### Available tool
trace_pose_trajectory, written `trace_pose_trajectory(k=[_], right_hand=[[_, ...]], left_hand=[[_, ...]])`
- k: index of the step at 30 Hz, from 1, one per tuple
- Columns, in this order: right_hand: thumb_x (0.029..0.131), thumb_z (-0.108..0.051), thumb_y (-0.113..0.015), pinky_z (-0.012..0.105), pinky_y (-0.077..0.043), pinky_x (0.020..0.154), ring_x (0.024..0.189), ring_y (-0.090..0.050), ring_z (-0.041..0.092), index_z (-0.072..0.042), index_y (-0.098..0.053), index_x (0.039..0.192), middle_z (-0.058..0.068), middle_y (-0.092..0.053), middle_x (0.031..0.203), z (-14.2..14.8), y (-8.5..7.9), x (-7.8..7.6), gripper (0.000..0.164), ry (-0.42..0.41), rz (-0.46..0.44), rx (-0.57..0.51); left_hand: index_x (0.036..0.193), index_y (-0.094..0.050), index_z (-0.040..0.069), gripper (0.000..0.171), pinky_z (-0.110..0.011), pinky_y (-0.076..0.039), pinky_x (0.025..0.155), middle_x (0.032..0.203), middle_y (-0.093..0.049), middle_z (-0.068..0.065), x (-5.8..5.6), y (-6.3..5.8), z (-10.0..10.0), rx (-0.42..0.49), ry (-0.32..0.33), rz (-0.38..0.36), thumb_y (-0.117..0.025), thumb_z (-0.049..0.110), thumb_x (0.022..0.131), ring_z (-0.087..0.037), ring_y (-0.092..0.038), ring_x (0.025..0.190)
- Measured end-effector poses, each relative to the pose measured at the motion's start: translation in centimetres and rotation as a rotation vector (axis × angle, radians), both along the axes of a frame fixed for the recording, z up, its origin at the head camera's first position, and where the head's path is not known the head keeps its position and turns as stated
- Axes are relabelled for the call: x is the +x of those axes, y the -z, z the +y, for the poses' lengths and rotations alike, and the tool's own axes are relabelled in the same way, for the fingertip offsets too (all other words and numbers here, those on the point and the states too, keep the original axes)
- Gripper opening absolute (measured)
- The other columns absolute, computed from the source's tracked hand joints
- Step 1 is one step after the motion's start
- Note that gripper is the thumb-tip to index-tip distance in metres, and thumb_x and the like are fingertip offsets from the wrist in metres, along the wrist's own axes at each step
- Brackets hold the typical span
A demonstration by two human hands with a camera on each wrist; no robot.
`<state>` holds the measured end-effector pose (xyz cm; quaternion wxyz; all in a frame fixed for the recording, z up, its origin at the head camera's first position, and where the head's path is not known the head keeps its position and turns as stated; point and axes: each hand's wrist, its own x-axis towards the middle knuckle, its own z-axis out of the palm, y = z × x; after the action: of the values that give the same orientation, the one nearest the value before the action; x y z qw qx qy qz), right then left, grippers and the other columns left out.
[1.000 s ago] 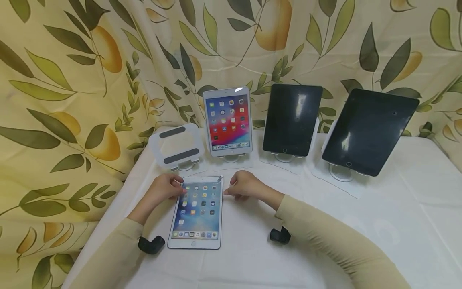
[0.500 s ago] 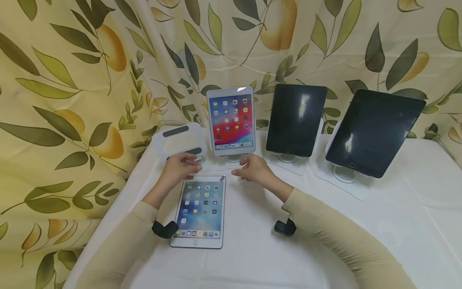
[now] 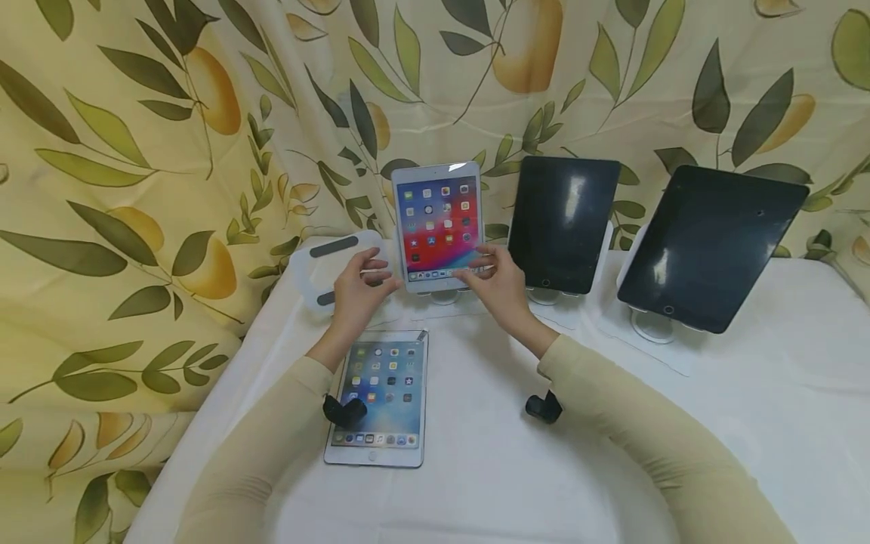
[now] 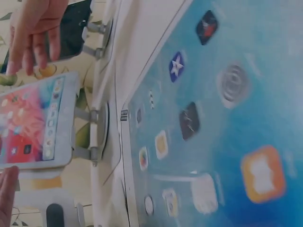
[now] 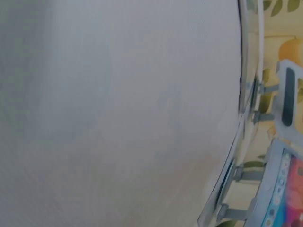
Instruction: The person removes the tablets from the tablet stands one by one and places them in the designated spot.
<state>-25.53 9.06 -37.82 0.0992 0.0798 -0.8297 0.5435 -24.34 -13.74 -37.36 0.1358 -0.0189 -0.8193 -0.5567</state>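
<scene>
A white tablet with a red and blue home screen stands upright on a stand in the head view. My left hand is beside its lower left edge, fingers loosely bent and holding nothing. My right hand overlaps its lower right corner, thumb and fingers spread apart. The left wrist view shows the right hand off one side of the upright tablet, with left fingertips by the opposite edge. A second white tablet with a blue screen lies flat on the table, partly beneath the left forearm.
An unoccupied white stand with dark grey pads is at the left, partly behind the left hand. Two black-screened tablets, one near the middle and another farther right, rest on stands. A leaf-patterned curtain hangs behind the white-covered table.
Both hands have moved forward and up, from beside the flat tablet to the sides of the upright white tablet. The flat tablet stays on the table; the view has shifted slightly.
</scene>
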Motion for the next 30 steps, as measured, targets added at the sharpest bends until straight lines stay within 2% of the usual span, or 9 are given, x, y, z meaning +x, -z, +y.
trace_pose_trajectory(k=[2, 5, 8, 11, 15, 18, 24, 30], right_hand=[[0.083, -0.026, -0.074, 0.038, -0.055, 0.08, 0.09, -0.065, 0.026, -0.004, -0.045, 0.125, 0.014, -0.064, 0.108, 0.2, 0.0, -0.4, 0.056, 0.048, 0.097, -0.013], [0.083, -0.027, -0.073, 0.039, -0.055, 0.082, 0.093, -0.064, 0.025, -0.004, -0.044, 0.127, 0.013, -0.063, 0.111, 0.5, 0.0, -1.1, 0.057, 0.097, 0.177, -0.031], [0.084, -0.027, -0.072, 0.039, -0.053, 0.086, 0.099, -0.061, 0.025, -0.005, -0.042, 0.129, 0.013, -0.06, 0.115, 0.8, 0.0, -1.9, 0.059, 0.119, 0.208, -0.045], [0.084, -0.025, -0.072, 0.039, -0.05, 0.092, 0.105, -0.058, 0.025, -0.005, -0.041, 0.131, 0.015, -0.057, 0.117, 0.9, -0.3, -2.6, 0.06, 0.125, 0.216, -0.049], [0.084, -0.022, -0.072, 0.039, -0.047, 0.098, 0.109, -0.055, 0.028, -0.004, -0.041, 0.134, 0.018, -0.055, 0.118, 0.7, -0.9, -3.3, 0.062, 0.137, 0.207, -0.021], [0.085, -0.023, -0.071, 0.039, -0.047, 0.096, 0.109, -0.054, 0.03, -0.004, -0.041, 0.136, 0.018, -0.053, 0.119, 0.5, -1.3, -3.8, 0.063, 0.141, 0.185, -0.004], [0.086, -0.024, -0.07, 0.036, -0.049, 0.094, 0.105, -0.052, 0.026, -0.007, -0.042, 0.139, 0.014, -0.049, 0.117, -0.1, -1.8, -4.4, 0.063, 0.141, 0.125, 0.025], [0.086, -0.023, -0.069, 0.037, -0.047, 0.097, 0.112, -0.048, 0.026, -0.011, -0.042, 0.138, 0.015, -0.044, 0.124, -0.7, -2.0, -4.7, 0.059, 0.134, 0.04, 0.001]], left_hand=[[0.132, -0.049, 0.004, 0.062, -0.038, -0.053, 0.085, 0.112, -0.063, -0.014, -0.5, 0.1, 0.7, 0.055, -0.018, 0.062, -0.078, 0.007, 0.077, -0.025, -0.065, 0.1], [0.132, -0.049, 0.004, 0.062, -0.038, -0.054, 0.083, 0.113, -0.062, -0.013, -1.1, 0.2, 1.7, 0.15, -0.064, 0.128, -0.078, 0.007, 0.076, -0.024, -0.065, 0.1], [0.132, -0.049, 0.005, 0.061, -0.036, -0.054, 0.085, 0.117, -0.061, -0.015, -1.9, 0.2, 2.8, 0.212, -0.117, 0.163, -0.078, 0.008, 0.077, -0.023, -0.064, 0.102], [0.131, -0.05, 0.004, 0.061, -0.037, -0.05, 0.092, 0.121, -0.059, -0.017, -2.6, 0.2, 3.7, 0.223, -0.147, 0.186, -0.077, 0.007, 0.077, -0.025, -0.061, 0.105], [0.131, -0.049, 0.001, 0.061, -0.033, -0.046, 0.099, 0.122, -0.057, -0.016, -3.6, 0.2, 4.3, 0.196, -0.165, 0.198, -0.078, 0.007, 0.077, -0.026, -0.059, 0.106], [0.13, -0.05, 0.002, 0.06, -0.028, -0.045, 0.099, 0.12, -0.057, -0.014, -4.1, 0.2, 4.4, 0.163, -0.183, 0.189, -0.078, 0.008, 0.077, -0.025, -0.058, 0.103], [0.127, -0.054, 0.006, 0.053, -0.031, -0.048, 0.091, 0.115, -0.057, -0.01, -4.9, 0.2, 4.6, 0.079, -0.217, 0.143, -0.077, 0.013, 0.079, -0.021, -0.056, 0.099], [0.126, -0.056, 0.008, 0.052, -0.033, -0.046, 0.083, 0.113, -0.055, -0.009, -5.2, 0.1, 5.0, -0.002, -0.261, 0.112, -0.077, 0.019, 0.08, -0.021, -0.055, 0.098]])
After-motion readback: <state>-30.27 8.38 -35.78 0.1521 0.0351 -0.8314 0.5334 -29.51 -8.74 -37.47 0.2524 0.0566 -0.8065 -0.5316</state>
